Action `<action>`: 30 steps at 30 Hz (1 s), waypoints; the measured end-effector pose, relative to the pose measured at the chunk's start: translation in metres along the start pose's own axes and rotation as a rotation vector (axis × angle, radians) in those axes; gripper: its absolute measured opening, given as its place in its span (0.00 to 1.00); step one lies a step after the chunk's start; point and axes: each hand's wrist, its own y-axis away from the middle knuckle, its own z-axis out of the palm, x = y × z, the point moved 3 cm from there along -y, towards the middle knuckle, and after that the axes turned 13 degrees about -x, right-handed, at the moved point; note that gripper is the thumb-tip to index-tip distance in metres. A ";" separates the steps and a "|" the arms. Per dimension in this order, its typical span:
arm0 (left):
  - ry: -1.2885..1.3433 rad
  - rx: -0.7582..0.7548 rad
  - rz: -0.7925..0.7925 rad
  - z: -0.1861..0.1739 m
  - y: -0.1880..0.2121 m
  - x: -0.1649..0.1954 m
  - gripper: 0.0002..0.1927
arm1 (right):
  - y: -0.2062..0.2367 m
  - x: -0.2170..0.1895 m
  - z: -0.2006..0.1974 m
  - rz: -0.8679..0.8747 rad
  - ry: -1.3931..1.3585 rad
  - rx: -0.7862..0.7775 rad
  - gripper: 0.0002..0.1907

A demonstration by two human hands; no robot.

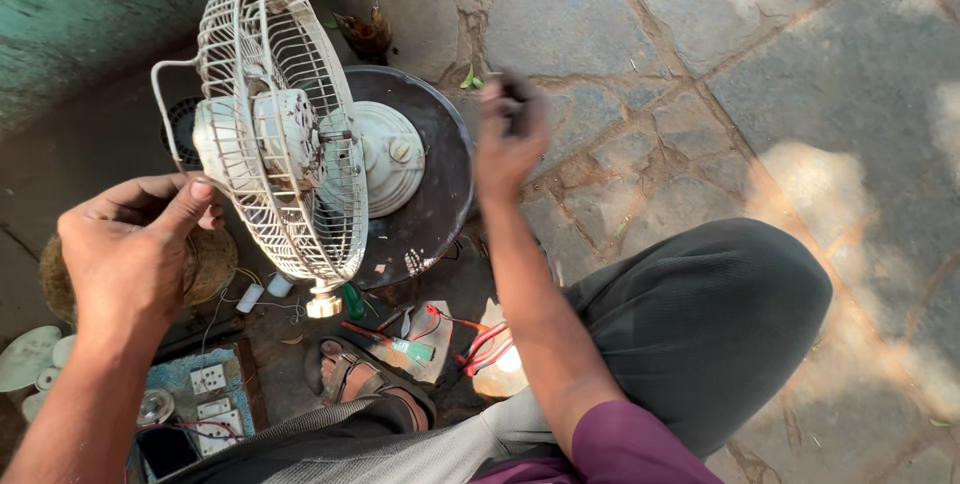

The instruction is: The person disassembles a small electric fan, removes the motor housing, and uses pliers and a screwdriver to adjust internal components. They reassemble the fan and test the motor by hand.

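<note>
A white wire fan guard with the motor housing (275,134) behind it stands upright on its edge near the middle left. My left hand (135,249) grips the rear of the motor, thumb against the housing. My right hand (508,139) is raised to the right of the fan, fingers closed on a small dark object (515,102) that is blurred. Behind the guard lies a round dark fan base (440,184) with a white hub (392,156).
Below the fan lie loose red wires (480,344), a green screwdriver handle (352,300), a white switch board (210,394) and small white parts. My sandalled foot (365,384) and bent knee (720,314) fill the lower middle. Stone paving extends right; a green wall (80,4) stands at left.
</note>
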 end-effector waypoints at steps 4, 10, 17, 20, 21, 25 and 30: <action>0.148 0.004 -0.054 -0.006 -0.004 -0.011 0.08 | -0.021 0.093 -0.069 0.532 0.659 0.154 0.05; 0.087 0.021 -0.054 -0.008 -0.008 -0.011 0.11 | 0.036 0.152 -0.080 0.773 1.082 -0.195 0.20; 0.051 0.030 -0.107 -0.007 -0.009 -0.010 0.09 | 0.025 0.123 -0.053 0.838 1.154 -0.207 0.22; 0.084 0.001 -0.039 -0.003 -0.008 -0.006 0.10 | 0.023 0.108 -0.050 0.743 1.159 -0.197 0.24; 0.093 0.001 -0.018 -0.001 -0.007 -0.004 0.10 | 0.024 0.104 -0.050 0.685 1.177 -0.199 0.23; 0.046 -0.012 0.002 0.001 -0.003 0.006 0.12 | 0.031 0.100 -0.065 0.868 0.859 0.232 0.16; 0.081 -0.012 0.138 -0.011 0.001 0.025 0.11 | -0.023 0.054 -0.043 0.233 -0.112 0.480 0.05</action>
